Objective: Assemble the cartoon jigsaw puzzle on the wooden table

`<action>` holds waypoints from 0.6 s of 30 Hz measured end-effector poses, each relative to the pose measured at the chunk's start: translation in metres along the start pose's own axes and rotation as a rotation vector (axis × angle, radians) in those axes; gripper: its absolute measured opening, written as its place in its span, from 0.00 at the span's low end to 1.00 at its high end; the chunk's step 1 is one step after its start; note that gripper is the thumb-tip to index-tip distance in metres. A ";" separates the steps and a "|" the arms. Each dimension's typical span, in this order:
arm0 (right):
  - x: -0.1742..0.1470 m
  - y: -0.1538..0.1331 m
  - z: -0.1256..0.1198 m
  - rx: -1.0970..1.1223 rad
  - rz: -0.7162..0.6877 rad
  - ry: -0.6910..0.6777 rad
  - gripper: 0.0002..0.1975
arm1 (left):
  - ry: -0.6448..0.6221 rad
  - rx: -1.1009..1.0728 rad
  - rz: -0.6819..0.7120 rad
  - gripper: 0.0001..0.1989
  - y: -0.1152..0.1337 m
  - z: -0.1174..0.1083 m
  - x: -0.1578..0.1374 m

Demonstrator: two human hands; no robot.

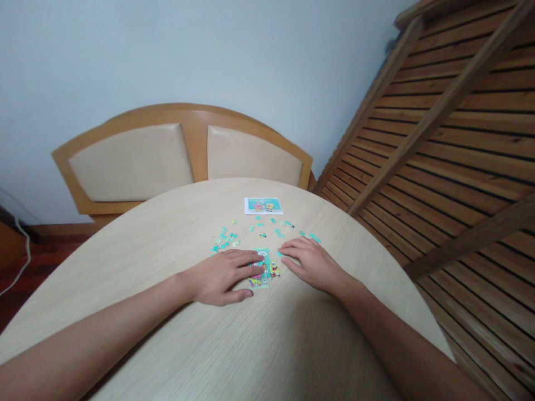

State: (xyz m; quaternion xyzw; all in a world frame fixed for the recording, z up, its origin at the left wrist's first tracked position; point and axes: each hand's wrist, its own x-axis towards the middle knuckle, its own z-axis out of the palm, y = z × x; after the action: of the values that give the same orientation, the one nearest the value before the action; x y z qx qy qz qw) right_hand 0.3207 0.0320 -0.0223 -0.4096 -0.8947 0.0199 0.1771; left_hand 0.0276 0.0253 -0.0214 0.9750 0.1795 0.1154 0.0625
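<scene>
A partly joined jigsaw puzzle [264, 278] with cartoon figures on teal lies near the middle of the table. My left hand [221, 275] rests flat on its left side, fingers stretched out, hiding part of the picture. Just right of it, my right hand [307, 260] pinches a small teal puzzle piece [280, 253] between thumb and fingertips, close to the puzzle's right edge. Loose puzzle pieces [225, 238] are scattered in an arc beyond both hands, with more pieces [278, 232] in front of the right fingers.
A small picture sheet [263, 206] with the cartoon figures lies farther back on the round wooden table [200, 351]. Behind the table stands a padded wooden bench back [188, 117] against the wall. Slatted wood [451, 139] leans on the right.
</scene>
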 end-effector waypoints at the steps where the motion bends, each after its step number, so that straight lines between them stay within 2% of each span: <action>1: 0.000 0.001 0.000 -0.024 0.037 -0.001 0.12 | 0.002 -0.001 0.001 0.26 0.000 0.000 0.000; 4: 0.000 0.005 -0.001 -0.089 0.132 0.013 0.13 | 0.013 -0.004 0.008 0.26 0.000 0.000 0.000; 6: 0.000 0.005 -0.001 -0.094 0.136 0.038 0.13 | 0.019 -0.003 0.009 0.26 0.000 0.000 0.001; 10: 0.002 -0.004 -0.001 -0.035 -0.027 0.012 0.14 | 0.013 -0.001 0.008 0.26 0.000 0.000 0.001; 12: 0.002 -0.007 -0.001 -0.036 -0.054 -0.022 0.14 | 0.012 -0.001 0.012 0.26 0.000 0.000 0.000; 18: -0.001 0.010 0.002 -0.171 0.231 0.014 0.16 | 0.013 0.002 0.017 0.25 -0.001 0.001 0.000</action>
State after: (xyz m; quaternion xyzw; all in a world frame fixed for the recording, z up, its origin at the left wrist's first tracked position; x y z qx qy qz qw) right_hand 0.3285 0.0379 -0.0260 -0.5238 -0.8386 -0.0391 0.1445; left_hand 0.0280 0.0264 -0.0228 0.9758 0.1715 0.1219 0.0591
